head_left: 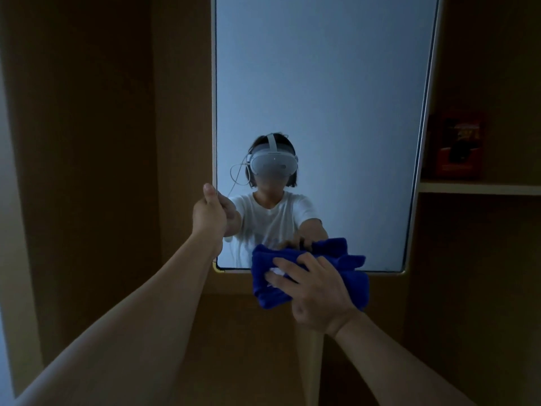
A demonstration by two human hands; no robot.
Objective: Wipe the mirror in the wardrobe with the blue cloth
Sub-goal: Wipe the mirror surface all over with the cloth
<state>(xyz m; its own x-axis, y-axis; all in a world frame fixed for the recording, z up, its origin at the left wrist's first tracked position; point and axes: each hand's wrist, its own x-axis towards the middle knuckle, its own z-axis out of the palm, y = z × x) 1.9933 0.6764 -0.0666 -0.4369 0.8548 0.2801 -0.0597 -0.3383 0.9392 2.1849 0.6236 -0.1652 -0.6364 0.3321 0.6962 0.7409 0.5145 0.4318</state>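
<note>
A tall mirror (322,83) in a pale frame stands between the brown panels of a wardrobe (87,142), in dim light. The left hand (209,213) grips the mirror's left edge, low down: the thumb lies up along the frame and the other fingers curl round the edge, where the glass shows their reflection. The left arm reaches in from the near left.

The cloth (310,273), deep blue and bunched in loose folds, sits at the mirror's bottom edge, right of centre. Its upper part lies against the lowest strip of glass and its lower part hangs over the bottom frame and the panel beneath. The right hand (314,291) presses on the cloth from the near side. Its fingers (288,265) are spread and only slightly bent, laid flat over the folds, with the thumb low at the left of the hand. A small pale patch shows between two fingers; what it is cannot be told.

In the glass a person in a white T-shirt (273,218) wears a white headset (273,165) with a thin cable looping at its left. Both reflected arms reach toward the glass.

To the right, a shelf (480,187) in the wardrobe carries a dark red box (458,145), too blurred to read.
</note>
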